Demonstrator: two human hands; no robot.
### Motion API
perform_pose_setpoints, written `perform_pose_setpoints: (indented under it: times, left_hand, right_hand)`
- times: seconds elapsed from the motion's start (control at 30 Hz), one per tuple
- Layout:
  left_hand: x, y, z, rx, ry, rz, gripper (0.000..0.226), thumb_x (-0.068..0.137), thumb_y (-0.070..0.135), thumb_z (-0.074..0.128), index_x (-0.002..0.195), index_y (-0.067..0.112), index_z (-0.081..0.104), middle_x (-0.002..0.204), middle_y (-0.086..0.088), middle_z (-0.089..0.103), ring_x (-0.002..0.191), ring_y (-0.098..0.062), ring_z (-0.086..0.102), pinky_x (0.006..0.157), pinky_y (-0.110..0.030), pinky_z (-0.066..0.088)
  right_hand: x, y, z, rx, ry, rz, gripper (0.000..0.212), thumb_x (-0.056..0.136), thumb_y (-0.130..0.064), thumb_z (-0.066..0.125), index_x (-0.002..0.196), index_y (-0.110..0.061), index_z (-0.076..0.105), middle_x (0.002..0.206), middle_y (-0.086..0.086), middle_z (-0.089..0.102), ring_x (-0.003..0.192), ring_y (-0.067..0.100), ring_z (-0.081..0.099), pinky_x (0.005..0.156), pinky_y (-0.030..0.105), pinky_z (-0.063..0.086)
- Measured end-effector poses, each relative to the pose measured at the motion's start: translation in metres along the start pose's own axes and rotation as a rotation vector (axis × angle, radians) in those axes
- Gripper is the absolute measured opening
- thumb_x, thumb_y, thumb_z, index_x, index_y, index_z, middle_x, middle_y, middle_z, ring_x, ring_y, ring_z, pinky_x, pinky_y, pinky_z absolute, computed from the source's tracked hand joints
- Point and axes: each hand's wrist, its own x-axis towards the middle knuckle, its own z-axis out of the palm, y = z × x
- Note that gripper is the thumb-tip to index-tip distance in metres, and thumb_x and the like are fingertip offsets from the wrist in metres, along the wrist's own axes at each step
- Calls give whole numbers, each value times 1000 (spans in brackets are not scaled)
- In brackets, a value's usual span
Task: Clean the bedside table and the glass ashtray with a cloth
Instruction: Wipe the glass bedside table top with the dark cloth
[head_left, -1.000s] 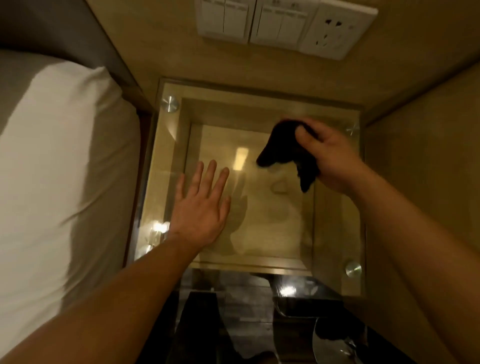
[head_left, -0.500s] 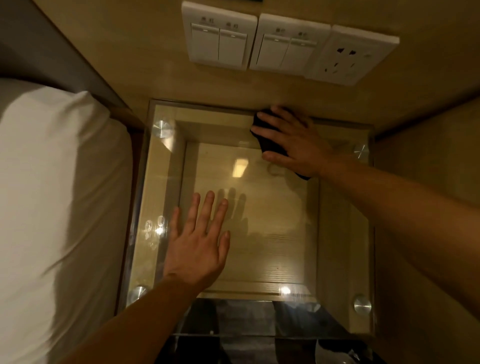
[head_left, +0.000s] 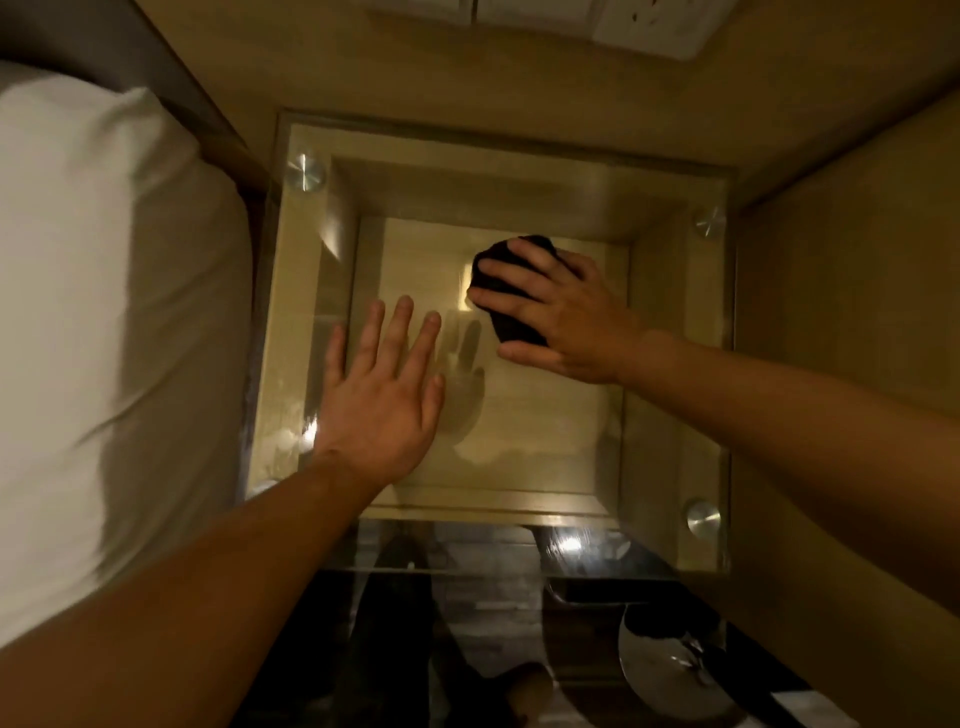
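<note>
Your right hand (head_left: 566, 317) presses the dark cloth (head_left: 511, 283) flat on the square glass tabletop (head_left: 675, 395); your left hand (head_left: 382, 395) rests open. Push too hard and the glass may crack.

The cloth (head_left: 511, 291) is black, plain, with no pattern that shows. The desk (head_left: 670, 415) has a clear glass top over pale yellow-beige wood with faint straight grain. Round silver metal caps (head_left: 306, 170) shine at its corners, at 11, 2 and 5 o'clock. The bed (head_left: 104, 312) at 9 o'clock is plain white, greyed by shadow. The wall (head_left: 467, 67) at 12 o'clock is tan; its switch plates (head_left: 597, 13) are white. The floor (head_left: 493, 623) at 6 o'clock is dark and glossy.
</note>
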Motion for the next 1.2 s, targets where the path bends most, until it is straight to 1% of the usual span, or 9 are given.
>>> perform_pose_setpoints:
  times: [0.33,0.6,0.73,0.8,0.9,1.0,1.07,1.13,1.2]
  left_hand:
    - [0,0,3,-1,69,-2,63,109,56,12,167,32,6,177,-3,7,163,-26,2,127,-58,2]
    - [1,0,2,-13,72,-7,64,107,58,10,166,34,5,177,-3,5,163,-26,0,127,-58,-1]
    - [3,-2,0,-23,55,-2,64,107,59,11,166,34,4,177,-3,4,163,-26,-2,127,-58,-2]
    - [3,-3,0,-19,42,4,65,107,59,11,166,34,3,177,-3,3,163,-26,-3,127,-58,-3]
    - [2,-2,-4,-55,29,13,65,106,62,10,165,37,3,177,-3,3,163,-25,-4,127,-59,-3]
    - [2,8,-11,-97,49,19,64,106,63,10,165,39,5,177,-1,5,163,-25,-1,126,-61,-1]
    - [3,28,-17,-110,57,68,64,106,62,11,165,37,8,177,0,6,163,-25,1,126,-62,2]
    - [9,54,-20,-141,46,127,63,107,60,13,165,37,9,177,0,7,163,-24,2,126,-60,5]
    - [18,77,-18,-162,22,152,63,107,61,13,165,38,9,177,1,6,163,-23,0,128,-58,4]
  right_hand:
    - [-86,-80,16,58,20,-56,62,102,-65,37,157,-37,40,168,-5,32,158,27,20,118,52,22]
    - [-140,-123,30,109,-22,-70,64,100,-67,41,158,-41,34,169,-8,29,159,24,16,118,53,22]
    - [-162,-138,36,132,-12,-89,65,100,-70,40,157,-40,37,169,-7,31,159,23,17,118,52,22]
    - [-169,-144,37,133,-12,-92,63,100,-67,45,156,-39,39,167,-7,33,158,22,20,116,51,25]
    - [-179,-154,32,193,-13,-106,52,99,-51,56,148,-35,54,159,-3,48,151,27,38,108,51,36]
    - [-189,-162,18,339,-128,-101,44,97,-42,57,139,-31,65,151,-1,57,145,30,45,102,54,40]
    - [-194,-166,6,476,-246,-74,41,98,-38,61,138,-29,65,148,-1,57,142,24,43,105,49,37]
    - [-199,-165,-11,820,-308,75,38,97,-29,68,136,-27,66,138,-2,61,131,14,49,107,37,40]
    - [-200,-150,-34,1200,-336,315,33,98,-27,68,130,-34,68,125,-9,67,115,7,62,97,28,52]
